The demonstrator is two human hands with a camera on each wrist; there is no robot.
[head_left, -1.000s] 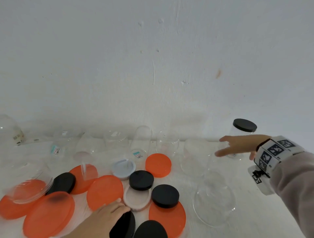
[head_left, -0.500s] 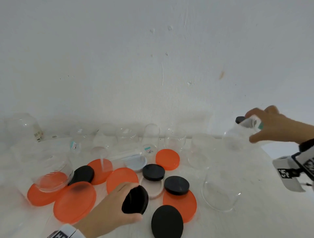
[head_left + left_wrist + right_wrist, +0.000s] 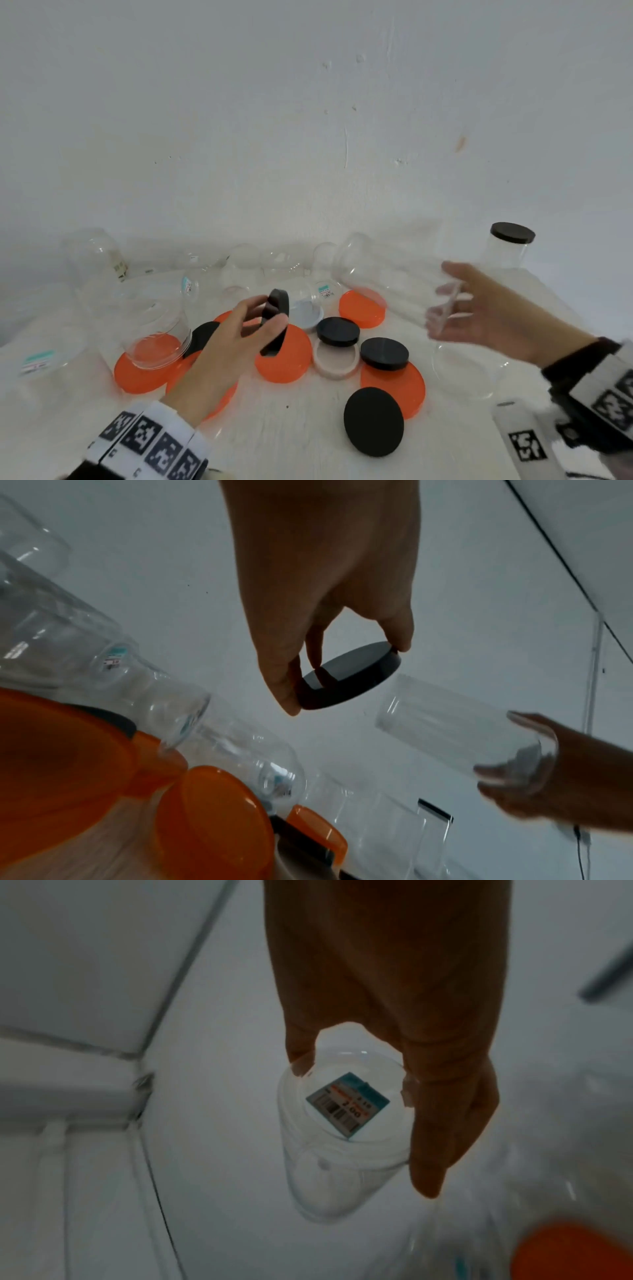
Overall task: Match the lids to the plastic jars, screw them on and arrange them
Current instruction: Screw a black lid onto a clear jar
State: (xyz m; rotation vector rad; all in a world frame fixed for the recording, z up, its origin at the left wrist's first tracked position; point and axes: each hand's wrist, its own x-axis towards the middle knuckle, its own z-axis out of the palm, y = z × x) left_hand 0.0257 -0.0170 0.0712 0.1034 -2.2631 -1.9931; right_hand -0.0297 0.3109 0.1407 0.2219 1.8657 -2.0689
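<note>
White wall (image 3: 308, 120) behind, small orange stain (image 3: 460, 144) (upper right); white tabletop (image 3: 291, 438) below.

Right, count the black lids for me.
6: held lid in the left hand; middle lid; its right neighbour; front lid; half-hidden lid beyond that hand; capped lid on the back-right jar. More may be hidden.
</note>
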